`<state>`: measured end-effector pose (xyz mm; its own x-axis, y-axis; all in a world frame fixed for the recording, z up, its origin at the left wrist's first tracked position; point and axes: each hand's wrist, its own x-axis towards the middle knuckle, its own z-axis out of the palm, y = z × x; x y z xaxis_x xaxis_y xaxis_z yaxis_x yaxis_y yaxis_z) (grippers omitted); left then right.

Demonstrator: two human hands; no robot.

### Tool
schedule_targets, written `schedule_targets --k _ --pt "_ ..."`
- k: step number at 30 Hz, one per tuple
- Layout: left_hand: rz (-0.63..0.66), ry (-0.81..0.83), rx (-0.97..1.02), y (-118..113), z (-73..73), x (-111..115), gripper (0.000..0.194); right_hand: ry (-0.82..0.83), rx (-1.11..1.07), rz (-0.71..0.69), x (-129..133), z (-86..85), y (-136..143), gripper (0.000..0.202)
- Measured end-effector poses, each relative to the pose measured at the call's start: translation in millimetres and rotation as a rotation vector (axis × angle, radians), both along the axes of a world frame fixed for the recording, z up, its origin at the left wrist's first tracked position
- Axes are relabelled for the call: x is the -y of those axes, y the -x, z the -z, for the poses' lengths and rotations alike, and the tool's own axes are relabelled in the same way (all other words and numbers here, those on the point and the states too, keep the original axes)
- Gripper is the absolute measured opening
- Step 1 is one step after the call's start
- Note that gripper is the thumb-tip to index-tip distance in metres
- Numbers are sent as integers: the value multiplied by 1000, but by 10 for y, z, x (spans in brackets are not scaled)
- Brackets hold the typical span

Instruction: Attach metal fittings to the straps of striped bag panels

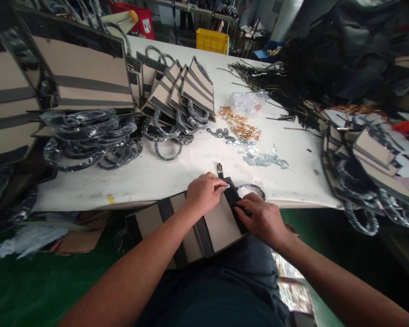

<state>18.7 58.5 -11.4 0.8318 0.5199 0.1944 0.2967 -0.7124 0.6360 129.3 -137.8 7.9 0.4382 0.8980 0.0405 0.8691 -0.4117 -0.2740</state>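
white table [197, 159] ahead, a striped panel [220, 229] lies under both hands [204, 193] [264, 218].

Wkshp, piled bag pcs [88, 59], loose h/w [248, 131]

Hands, two: left hand [204, 193] and right hand [264, 220]. Striped panel [221, 227] across the lap, one. Wrapped ring handle [261, 192] beside the right hand, one. White counter [177, 175], one. Gold pieces [247, 131], one scatter, too many to count. Small metal plates, two scatters: one dark [221, 134], one pale [264, 158]; individual plates overlap, uncountable. Clear plastic bag [247, 102], one. Yellow crate [212, 42], one. Red bin [146, 20], one.
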Motion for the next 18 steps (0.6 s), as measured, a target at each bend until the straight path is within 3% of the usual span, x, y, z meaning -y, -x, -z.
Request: schedule_targets --k 11,18 --pt "-2 -4 -19 -10 6 9 12 13 169 82 -80 105 128 33" --pt "-7 -12 -10 -9 -1 18 13 -48 -4 146 -130 60 100 23"
